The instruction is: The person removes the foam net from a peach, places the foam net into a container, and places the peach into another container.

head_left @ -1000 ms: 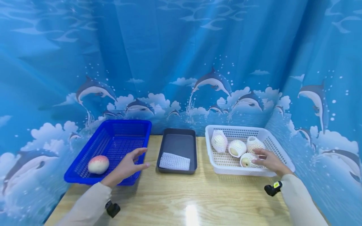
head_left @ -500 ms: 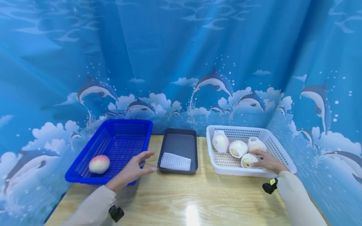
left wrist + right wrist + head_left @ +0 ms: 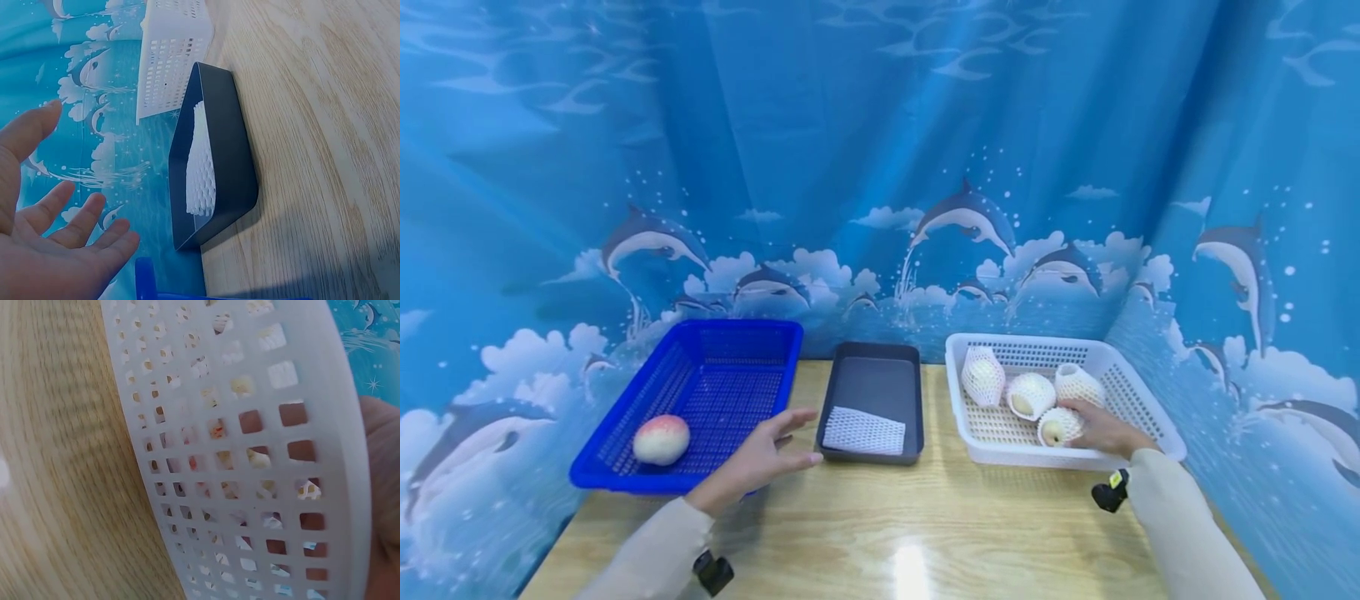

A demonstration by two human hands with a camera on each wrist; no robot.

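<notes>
My right hand [image 3: 1105, 429] reaches into the white basket [image 3: 1000, 450] and grips the nearest pale fruit [image 3: 1054, 432], wrapped in a white foam net, from its right side. Part of that fruit is hidden by the fingers; in the right wrist view the basket wall [image 3: 250, 506] stands before the hand [image 3: 384, 487], with bits of fingers and net showing through its holes. My left hand [image 3: 760, 458] is held in the air between the blue basket and the dark grey tray [image 3: 872, 379], fingers spread, holding nothing. A flat white foam net [image 3: 865, 430] lies in the tray.
Beside the gripped fruit lie other net-wrapped fruits [image 3: 1030, 394] in the white basket. A pink-and-cream peach [image 3: 661, 439] sits in the blue basket [image 3: 613, 408] at left. All stand on a wooden table [image 3: 835, 533] before a blue dolphin curtain [image 3: 850, 167].
My right hand has lowered and moved slightly left, closing its fingers on the nearest netted fruit. My left hand has drifted to the right, towards the grey tray.
</notes>
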